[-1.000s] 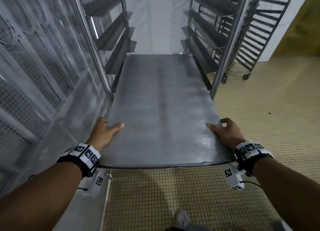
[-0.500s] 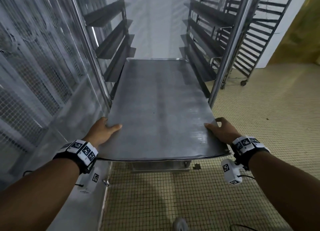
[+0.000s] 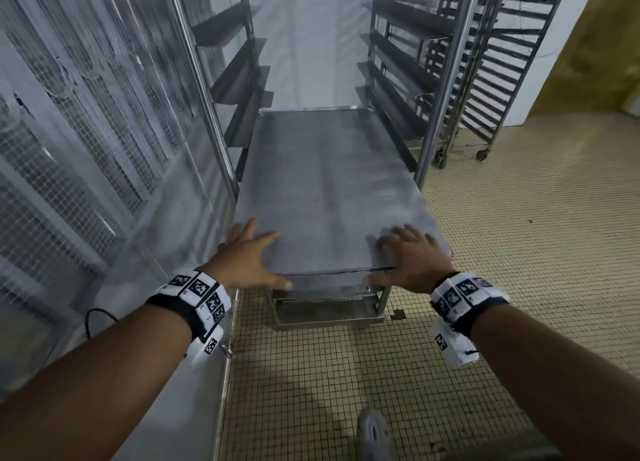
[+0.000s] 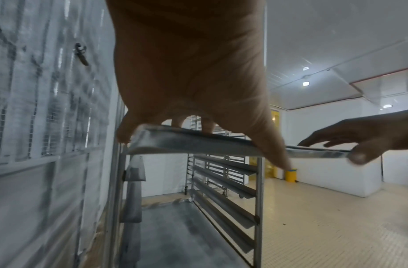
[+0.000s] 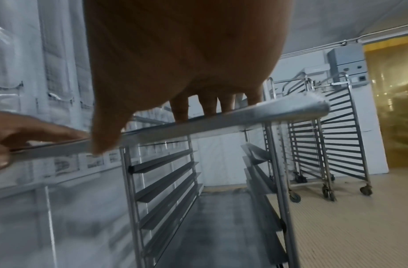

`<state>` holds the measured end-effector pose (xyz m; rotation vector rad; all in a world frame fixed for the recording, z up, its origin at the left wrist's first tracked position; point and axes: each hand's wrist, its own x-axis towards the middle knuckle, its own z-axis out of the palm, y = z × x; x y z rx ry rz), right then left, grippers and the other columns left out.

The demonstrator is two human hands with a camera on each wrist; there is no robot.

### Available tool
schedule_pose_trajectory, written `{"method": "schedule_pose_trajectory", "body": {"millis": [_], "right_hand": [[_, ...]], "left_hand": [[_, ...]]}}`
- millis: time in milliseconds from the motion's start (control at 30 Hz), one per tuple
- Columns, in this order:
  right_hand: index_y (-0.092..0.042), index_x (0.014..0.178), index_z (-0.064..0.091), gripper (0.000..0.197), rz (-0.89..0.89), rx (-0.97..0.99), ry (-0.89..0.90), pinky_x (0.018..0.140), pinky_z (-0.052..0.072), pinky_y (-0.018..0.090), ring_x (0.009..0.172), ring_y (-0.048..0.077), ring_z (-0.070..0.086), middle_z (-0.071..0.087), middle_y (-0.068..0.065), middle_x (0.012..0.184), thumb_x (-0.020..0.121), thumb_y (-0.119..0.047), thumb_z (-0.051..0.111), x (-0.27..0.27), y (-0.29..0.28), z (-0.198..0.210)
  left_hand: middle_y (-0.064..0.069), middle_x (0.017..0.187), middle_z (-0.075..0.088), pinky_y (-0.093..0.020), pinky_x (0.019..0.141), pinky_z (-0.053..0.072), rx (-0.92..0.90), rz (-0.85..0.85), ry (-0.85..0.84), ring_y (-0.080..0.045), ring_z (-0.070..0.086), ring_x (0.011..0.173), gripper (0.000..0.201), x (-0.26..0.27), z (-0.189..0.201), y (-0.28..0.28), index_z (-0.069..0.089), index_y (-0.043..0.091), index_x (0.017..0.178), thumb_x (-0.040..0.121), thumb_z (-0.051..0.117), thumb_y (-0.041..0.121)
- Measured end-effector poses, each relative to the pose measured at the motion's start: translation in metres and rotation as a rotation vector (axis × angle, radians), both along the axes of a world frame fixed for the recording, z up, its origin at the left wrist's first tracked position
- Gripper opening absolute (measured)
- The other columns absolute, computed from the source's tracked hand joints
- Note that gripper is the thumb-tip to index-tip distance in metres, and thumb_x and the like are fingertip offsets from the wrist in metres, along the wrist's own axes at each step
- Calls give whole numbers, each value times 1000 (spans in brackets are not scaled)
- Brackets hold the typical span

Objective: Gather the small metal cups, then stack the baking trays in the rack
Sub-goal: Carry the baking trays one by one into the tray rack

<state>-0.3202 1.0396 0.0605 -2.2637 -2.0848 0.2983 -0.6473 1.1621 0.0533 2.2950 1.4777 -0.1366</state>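
Observation:
A flat metal baking tray (image 3: 329,190) lies level on the runners of the tall steel rack (image 3: 440,114), its near end sticking out toward me. My left hand (image 3: 247,253) lies flat on the near left corner, fingers spread on top and thumb along the front rim. My right hand (image 3: 408,256) lies the same way on the near right corner. The left wrist view shows straight fingers of the left hand (image 4: 189,72) over the tray rim (image 4: 186,145). The right wrist view shows fingers of the right hand (image 5: 186,54) on the tray (image 5: 221,123). No small metal cups are visible.
Another tray (image 3: 329,284) sits lower in the same rack, above its base. A second wheeled rack (image 3: 502,62) stands behind to the right. A wire-mesh metal wall (image 3: 86,131) runs close along the left. Tiled floor stretches to the right; my shoe (image 3: 374,433) shows below.
The tray has slid further into the rack. Both hands have let go of its side edges and now lie flat with spread fingers at its near end.

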Motion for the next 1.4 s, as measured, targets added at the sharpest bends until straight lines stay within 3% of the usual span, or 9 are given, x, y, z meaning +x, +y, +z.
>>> {"method": "schedule_pose_trajectory", "body": {"millis": [133,233,333,667,800,900,1033,1300,1400], "right_hand": [[-33,147,40,69,25,102,7,118,20,52,145,22,28,35,-2,157,87,-60,59,-16,-2,-18],[-32,142,48,58,57,167,29,116,27,50,141,21,36,42,-5,152,90,-54,58,-24,1,-23],[-30,135,57,51,105,217,52,111,37,45,135,21,45,50,-4,147,89,-52,61,-33,4,-27],[-33,111,74,37,28,354,50,99,48,42,121,17,59,66,-9,129,91,-57,54,-24,19,-36],[-34,108,74,48,-7,374,47,97,48,42,114,15,62,69,-10,123,94,-61,37,-14,37,-38],[-35,118,69,42,-26,355,36,106,39,46,124,18,56,64,-8,131,99,-56,38,-10,53,-38],[-35,131,57,40,-31,300,12,115,20,49,140,21,38,52,-6,145,103,-50,33,-5,76,-38],[-32,136,52,41,3,299,-4,115,18,53,144,25,33,47,-2,149,102,-48,35,17,141,-41],[-31,138,49,44,7,264,22,117,12,54,146,25,27,43,-2,151,104,-48,29,26,167,-35]], "left_hand": [[2,167,20,-58,122,14,174,-85,-84,-20,12,154,105,18,-3,-15,36,35,155,66,76,74],[4,153,46,-46,119,27,256,-155,-139,-19,38,142,76,40,0,-31,55,28,144,78,76,60],[2,143,57,-34,112,35,298,-196,-191,-20,46,135,56,61,2,-45,64,23,136,87,73,47],[0,144,60,-37,114,34,407,-112,-250,-23,46,141,40,70,-22,-38,69,19,130,100,60,43],[8,146,57,-60,115,25,464,-30,-178,-24,44,141,39,72,-31,-16,67,29,130,101,53,50],[10,149,53,-64,114,22,462,-34,-153,-24,41,143,40,77,-32,2,64,33,133,103,46,52],[7,149,55,-55,110,31,470,-62,-140,-26,43,142,40,87,-31,32,66,32,132,103,45,52],[4,139,63,-52,106,37,512,-42,-179,-28,52,136,47,109,-36,97,72,28,123,98,42,54],[6,145,59,-56,114,27,485,-4,-169,-27,46,141,44,120,-36,120,70,29,127,101,43,53]]}}
